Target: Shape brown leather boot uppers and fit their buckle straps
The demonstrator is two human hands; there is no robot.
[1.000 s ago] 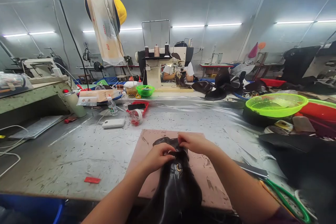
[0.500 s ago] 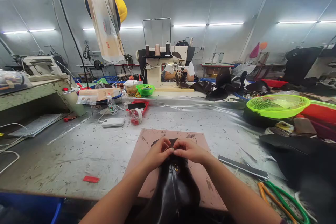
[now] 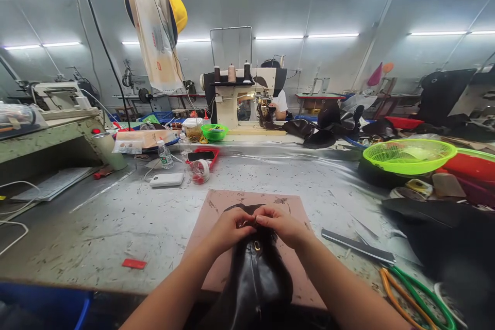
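Note:
A glossy black leather boot upper (image 3: 261,278) lies lengthwise toward me on a pinkish board (image 3: 220,201). On its middle line sits a small gold oval ring (image 3: 257,246). Just beyond that ring, my left hand (image 3: 231,228) pinches at the upper, and a bit of gold metal shows by its fingers. My right hand (image 3: 284,224) is closed at the same spot, its thumb and forefinger meeting the left fingertips. What exactly lies between the fingertips is partly hidden.
Scissors (image 3: 415,289) with orange and green handles and a dark strip (image 3: 358,246) lie to the right. A green mesh basket (image 3: 410,156) stands behind. Left are a red piece (image 3: 134,264), a white power bank (image 3: 167,180) and a bottle (image 3: 165,154). A person (image 3: 280,104) sits behind a sewing machine.
Both hands remain at the same place, the fingers shifting slightly; more gold metal shows by my left fingers. The boot upper has moved slightly left. The person opposite has leaned right.

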